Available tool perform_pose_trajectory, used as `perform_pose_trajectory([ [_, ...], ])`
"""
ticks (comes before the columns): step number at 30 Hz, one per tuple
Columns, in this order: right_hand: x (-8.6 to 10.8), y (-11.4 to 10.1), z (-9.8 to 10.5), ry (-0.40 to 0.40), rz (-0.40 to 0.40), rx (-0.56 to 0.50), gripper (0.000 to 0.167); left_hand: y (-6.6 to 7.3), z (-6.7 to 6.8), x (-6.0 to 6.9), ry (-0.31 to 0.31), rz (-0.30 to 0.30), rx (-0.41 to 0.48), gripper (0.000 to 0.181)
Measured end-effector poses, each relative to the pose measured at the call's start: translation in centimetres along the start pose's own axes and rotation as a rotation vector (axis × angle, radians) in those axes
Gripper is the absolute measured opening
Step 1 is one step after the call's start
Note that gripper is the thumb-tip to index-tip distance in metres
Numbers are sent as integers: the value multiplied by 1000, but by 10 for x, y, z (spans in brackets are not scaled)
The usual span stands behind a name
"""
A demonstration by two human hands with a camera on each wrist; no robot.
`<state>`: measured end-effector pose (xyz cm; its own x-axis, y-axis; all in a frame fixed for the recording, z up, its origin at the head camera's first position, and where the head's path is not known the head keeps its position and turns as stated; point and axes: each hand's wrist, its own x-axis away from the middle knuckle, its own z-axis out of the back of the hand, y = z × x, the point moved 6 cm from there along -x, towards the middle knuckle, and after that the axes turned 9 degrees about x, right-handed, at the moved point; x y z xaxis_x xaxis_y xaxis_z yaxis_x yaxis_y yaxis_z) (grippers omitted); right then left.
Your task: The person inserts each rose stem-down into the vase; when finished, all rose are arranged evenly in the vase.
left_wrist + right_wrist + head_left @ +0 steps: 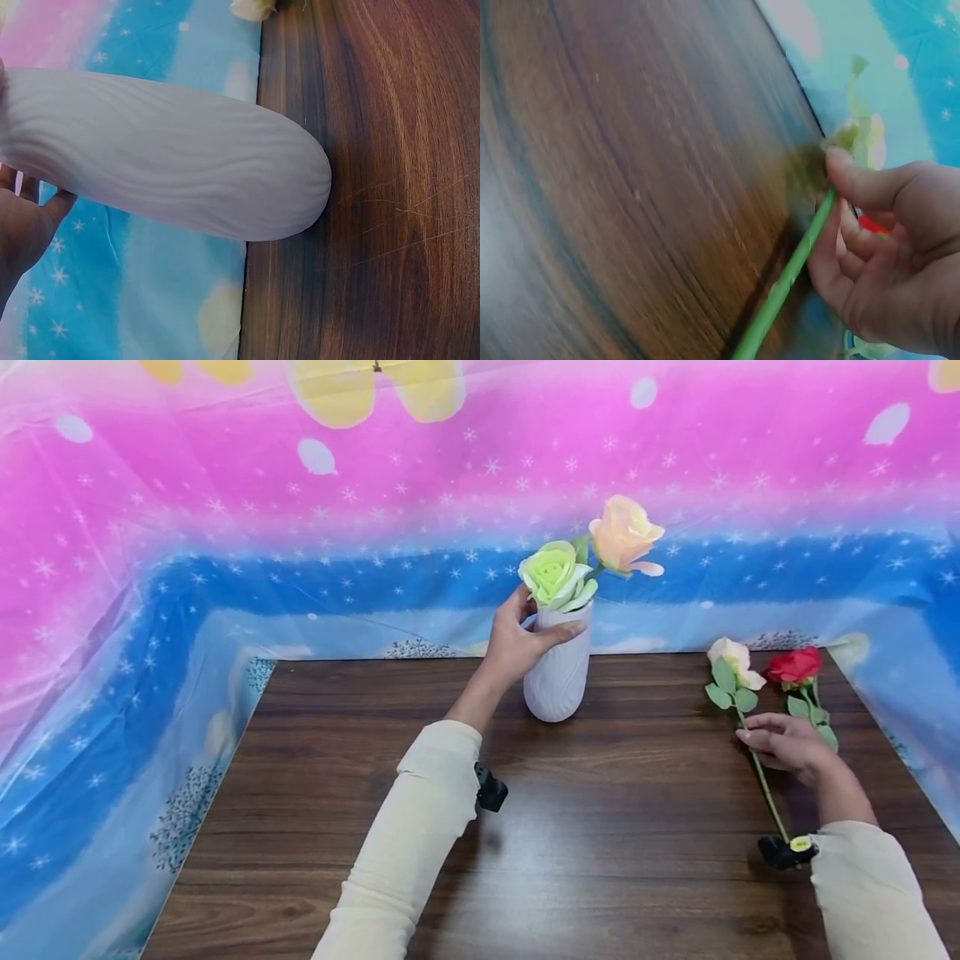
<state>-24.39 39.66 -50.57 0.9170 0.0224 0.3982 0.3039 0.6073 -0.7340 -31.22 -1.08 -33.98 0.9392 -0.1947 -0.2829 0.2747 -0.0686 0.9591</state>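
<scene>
A white ribbed vase (557,672) stands upright near the table's back edge, a green rose (553,575) and a peach rose (624,535) in its mouth. My left hand (519,639) grips the vase round its upper part, thumb across the front; in the left wrist view the vase (172,154) fills the middle. At the right, my right hand (787,745) pinches the green stem of a cream rose (733,664) between thumb and fingers. That stem (784,289) slants down from the fingertips in the right wrist view, where the bloom is blurred.
A red rose (797,667) with green leaves lies at the table's back right, just beyond my right hand. The dark wooden table (600,827) meets a pink and blue patterned cloth (420,493) along its back and sides.
</scene>
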Motion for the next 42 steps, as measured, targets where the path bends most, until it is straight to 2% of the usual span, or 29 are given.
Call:
perform_pose_trajectory([
  [2,1,-4,-6,-48,8,-96,6,0,0,0,1,2,1,69],
  [3,1,-6,-9,-65,14,-130,4,-1,0,0,-1,3,2,69],
  [5,0,-10,-13,-81,25,-183,9,-1,-1,0,-6,1,6,70],
  [15,-2,-29,-17,-72,80,-299,11,0,1,0,-6,-6,8,67],
  [24,3,-52,-15,-79,197,-514,18,0,1,0,-9,-2,11,68],
  [31,7,-71,-16,-66,227,-581,17,0,0,0,-12,-4,17,70],
  [37,10,-86,-16,-73,257,-681,19,-1,1,0,-4,-1,21,69],
  [42,12,-93,-18,-82,275,-667,18,-1,1,0,-9,-8,21,69],
])
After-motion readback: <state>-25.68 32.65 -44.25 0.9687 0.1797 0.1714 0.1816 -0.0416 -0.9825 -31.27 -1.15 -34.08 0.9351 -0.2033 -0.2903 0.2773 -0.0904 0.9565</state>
